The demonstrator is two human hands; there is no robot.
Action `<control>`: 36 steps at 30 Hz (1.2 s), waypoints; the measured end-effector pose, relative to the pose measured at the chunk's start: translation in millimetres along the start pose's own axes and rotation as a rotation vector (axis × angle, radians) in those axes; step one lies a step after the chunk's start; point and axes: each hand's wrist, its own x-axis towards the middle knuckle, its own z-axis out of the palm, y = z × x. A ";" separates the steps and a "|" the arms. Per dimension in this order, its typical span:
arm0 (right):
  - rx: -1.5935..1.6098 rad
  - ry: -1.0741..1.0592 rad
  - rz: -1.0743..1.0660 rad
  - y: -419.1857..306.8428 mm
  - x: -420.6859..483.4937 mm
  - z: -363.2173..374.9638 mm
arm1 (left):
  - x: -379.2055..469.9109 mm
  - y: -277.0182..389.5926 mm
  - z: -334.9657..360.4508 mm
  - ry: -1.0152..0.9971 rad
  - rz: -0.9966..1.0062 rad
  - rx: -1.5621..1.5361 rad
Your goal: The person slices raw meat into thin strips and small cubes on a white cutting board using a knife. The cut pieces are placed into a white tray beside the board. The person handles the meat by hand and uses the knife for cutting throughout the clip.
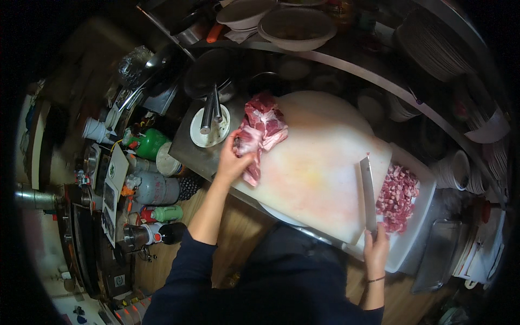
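At the left end of a white cutting board (313,162) lies a large piece of raw meat (266,118), red with pale fat. My left hand (237,160) grips its near part, thumb and fingers around it. My right hand (377,245) holds a broad-bladed knife (368,195) by the handle, the blade pointing away from me over the board's right side. Just right of the blade, diced raw meat (398,199) lies in a white plastic tray (420,219). A small scrap of meat (368,154) shows by the blade's tip.
Pans with metal handles (208,113) rest over a white round lid or dish (197,132) left of the meat. A metal shelf edge (345,67) with bowls (296,30) runs above the board. Stacked plates (451,172) and a metal tray (438,256) stand at the right.
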 end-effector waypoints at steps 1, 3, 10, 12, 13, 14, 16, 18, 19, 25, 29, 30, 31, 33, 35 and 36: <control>-0.010 0.031 -0.038 1.3 1.7 0.7 | -5.2 3.5 -10.2 0.029 -0.065 -0.140; -0.018 -0.005 -0.009 4.4 3.1 1.3 | -18.6 8.3 -18.3 0.063 -0.153 -0.662; 0.056 -0.099 -0.078 12.4 0.0 -13.7 | -49.8 51.8 19.5 -0.161 -0.176 -0.713; 0.133 -0.135 -0.058 11.2 7.2 -17.0 | -49.0 65.9 58.6 -0.252 -0.020 -0.372; 0.198 -0.159 -0.011 9.6 12.6 -17.5 | -48.7 70.9 78.9 -0.258 0.075 -0.154; 0.191 -0.172 0.020 8.2 18.9 -17.9 | -51.6 71.0 105.7 -0.282 0.151 0.084; 0.112 -0.162 0.003 4.9 33.3 -16.2 | -61.5 60.1 161.5 -0.291 0.320 0.561; 0.284 -0.193 0.108 5.2 41.5 -17.6 | -76.7 40.2 196.7 -0.371 0.316 0.862; 0.391 -0.180 0.123 7.5 43.3 -18.6 | -86.1 28.7 201.5 -0.353 0.338 0.923; 0.315 0.206 0.075 44.3 -6.8 -45.5 | -105.9 -9.8 179.7 -0.231 0.452 0.874; 0.335 0.026 0.146 58.3 -25.1 -50.3 | -105.9 3.3 181.8 -0.273 0.360 0.814; 0.275 0.058 0.077 57.4 -28.1 -50.6 | -113.3 8.5 179.2 -0.280 0.324 0.825; 0.282 0.059 0.054 56.4 -27.1 -50.7 | -121.6 14.1 175.6 -0.269 0.280 0.851; 0.352 -0.006 0.075 50.8 -28.1 -53.1 | -140.1 23.1 168.9 -0.254 0.330 0.943; 0.313 -0.084 0.084 44.2 -27.7 -55.8 | -146.5 28.3 166.1 -0.207 0.405 0.986; 0.298 -0.087 0.039 41.6 -26.5 -56.8 | -147.2 29.9 167.1 -0.175 0.448 0.975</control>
